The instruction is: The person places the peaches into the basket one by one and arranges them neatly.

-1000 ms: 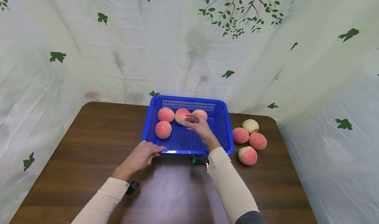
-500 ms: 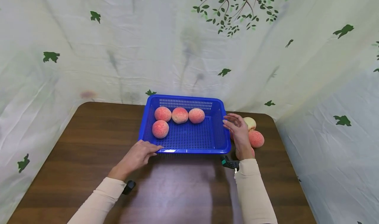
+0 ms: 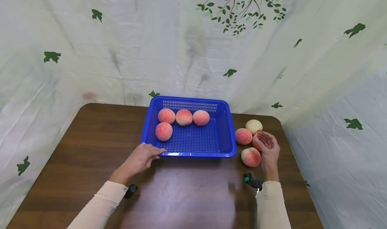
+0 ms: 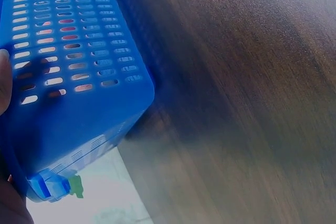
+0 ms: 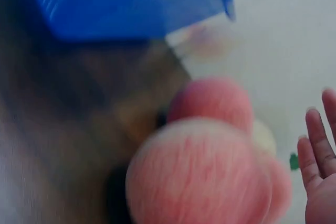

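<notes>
My left hand [image 3: 142,160] grips the near left corner of a blue plastic basket [image 3: 193,154]. In the left wrist view a thumb [image 4: 4,80] lies on the basket's slotted outer wall. Inside the basket are several peaches, with one peach [image 3: 164,131] in front of a row at the back left. My right hand [image 3: 270,151] is over the peaches right of the basket, beside a partly hidden peach [image 3: 257,142]. Its fingers [image 5: 317,139] are extended in the right wrist view, where a large blurred peach [image 5: 197,177] fills the foreground.
A pale peach [image 3: 254,126], a red peach [image 3: 243,136] and a two-tone peach [image 3: 250,157] lie close around the right hand. The wooden table [image 3: 90,138] meets a white leaf-printed curtain [image 3: 169,54] behind the basket.
My right hand has left the basket's inside, where a peach now sits at the right end of the back row, and crossed over the right rim to the loose peaches. My left hand stays put.
</notes>
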Demonstrator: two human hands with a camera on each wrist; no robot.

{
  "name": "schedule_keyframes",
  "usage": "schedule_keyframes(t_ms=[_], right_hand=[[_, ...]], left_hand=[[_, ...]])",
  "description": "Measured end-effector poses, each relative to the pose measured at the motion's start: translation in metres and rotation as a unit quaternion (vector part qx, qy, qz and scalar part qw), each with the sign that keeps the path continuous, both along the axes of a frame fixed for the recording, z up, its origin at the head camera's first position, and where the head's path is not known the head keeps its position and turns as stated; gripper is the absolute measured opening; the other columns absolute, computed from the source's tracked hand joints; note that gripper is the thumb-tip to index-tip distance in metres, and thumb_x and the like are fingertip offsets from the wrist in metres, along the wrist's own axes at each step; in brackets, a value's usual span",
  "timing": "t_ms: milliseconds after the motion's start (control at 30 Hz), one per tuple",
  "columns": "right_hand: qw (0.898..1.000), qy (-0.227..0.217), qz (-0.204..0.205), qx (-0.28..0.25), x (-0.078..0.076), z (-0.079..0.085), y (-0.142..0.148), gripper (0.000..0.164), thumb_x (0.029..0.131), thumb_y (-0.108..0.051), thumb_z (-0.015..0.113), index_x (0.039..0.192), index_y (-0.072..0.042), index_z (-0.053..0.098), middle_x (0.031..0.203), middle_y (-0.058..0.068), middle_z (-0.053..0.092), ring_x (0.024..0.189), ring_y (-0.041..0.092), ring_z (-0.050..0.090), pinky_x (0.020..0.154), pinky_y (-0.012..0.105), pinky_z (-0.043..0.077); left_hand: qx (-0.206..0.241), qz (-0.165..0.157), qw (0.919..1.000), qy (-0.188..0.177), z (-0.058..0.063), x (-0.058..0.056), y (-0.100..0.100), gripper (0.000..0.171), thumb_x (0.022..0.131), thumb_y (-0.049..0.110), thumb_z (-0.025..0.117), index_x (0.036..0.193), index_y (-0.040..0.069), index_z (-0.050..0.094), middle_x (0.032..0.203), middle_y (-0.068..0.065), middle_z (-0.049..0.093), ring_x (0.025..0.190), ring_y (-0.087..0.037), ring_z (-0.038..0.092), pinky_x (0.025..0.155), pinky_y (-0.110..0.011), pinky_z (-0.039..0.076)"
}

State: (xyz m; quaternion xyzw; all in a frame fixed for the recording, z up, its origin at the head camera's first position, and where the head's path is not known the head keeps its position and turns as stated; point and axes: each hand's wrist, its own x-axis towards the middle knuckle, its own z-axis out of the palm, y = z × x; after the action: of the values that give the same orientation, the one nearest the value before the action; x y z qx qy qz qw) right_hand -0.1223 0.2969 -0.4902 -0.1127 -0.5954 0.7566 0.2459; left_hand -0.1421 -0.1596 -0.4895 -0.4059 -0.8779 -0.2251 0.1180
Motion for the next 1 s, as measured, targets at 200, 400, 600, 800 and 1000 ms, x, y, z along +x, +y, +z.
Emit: schedule_keyframes(t_ms=[200, 400, 600, 800, 1000], right_hand=[[0.994, -0.083, -0.003, 0.065, 0.017, -0.015, 0.011, 0.047, 0.081, 0.01, 0.071, 0.123, 0.011, 0.051, 0.113, 0.01, 0.06, 0.109, 0.029, 0.053, 0.082, 0.019, 0.049], [0.982, -0.132, 0.003, 0.132, 0.03, -0.037, 0.012, 0.053, 0.082, 0.006, 0.072, 0.13, 0.006, 0.049, 0.116, 0.01, 0.055, 0.109, 0.02, 0.047, 0.088, 0.021, 0.036], [0.982, -0.13, 0.012, 0.139, 0.039, -0.056, 0.007, 0.067, 0.077, 0.014, 0.072, 0.137, 0.003, 0.043, 0.126, 0.012, 0.051, 0.111, 0.013, 0.047, 0.087, 0.015, 0.038], [0.975, -0.172, 0.026, 0.137, 0.042, -0.058, 0.002, 0.079, 0.074, 0.009, 0.077, 0.142, -0.001, 0.037, 0.14, 0.014, 0.043, 0.115, 0.008, 0.044, 0.09, 0.012, 0.036], [0.955, -0.232, 0.039, 0.179, 0.037, -0.061, 0.007, 0.079, 0.076, -0.003, 0.08, 0.143, -0.008, 0.038, 0.136, 0.007, 0.044, 0.117, 0.013, 0.042, 0.093, 0.021, 0.033]], left_hand=[[-0.009, 0.006, 0.9997, -0.021, 0.002, 0.0, 0.0, 0.033, 0.078, 0.002, 0.075, 0.111, 0.006, 0.073, 0.103, -0.003, 0.073, 0.089, -0.02, 0.067, 0.074, -0.036, 0.043], [-0.009, 0.004, 0.9997, -0.022, 0.002, 0.0, 0.0, 0.033, 0.078, 0.002, 0.075, 0.111, 0.006, 0.073, 0.102, -0.003, 0.074, 0.089, -0.02, 0.067, 0.074, -0.036, 0.044], [-0.018, 0.001, 0.9994, -0.029, 0.002, -0.001, 0.0, 0.033, 0.079, 0.001, 0.074, 0.112, 0.007, 0.073, 0.103, -0.002, 0.073, 0.088, -0.019, 0.066, 0.074, -0.035, 0.043], [-0.018, -0.001, 0.9993, -0.033, 0.003, -0.001, 0.0, 0.034, 0.08, 0.001, 0.074, 0.113, 0.007, 0.072, 0.104, -0.002, 0.073, 0.089, -0.019, 0.066, 0.074, -0.035, 0.042], [-0.019, 0.0, 0.9994, -0.028, 0.002, -0.002, 0.0, 0.034, 0.08, 0.002, 0.074, 0.113, 0.008, 0.072, 0.104, -0.002, 0.073, 0.09, -0.019, 0.066, 0.074, -0.035, 0.042]])
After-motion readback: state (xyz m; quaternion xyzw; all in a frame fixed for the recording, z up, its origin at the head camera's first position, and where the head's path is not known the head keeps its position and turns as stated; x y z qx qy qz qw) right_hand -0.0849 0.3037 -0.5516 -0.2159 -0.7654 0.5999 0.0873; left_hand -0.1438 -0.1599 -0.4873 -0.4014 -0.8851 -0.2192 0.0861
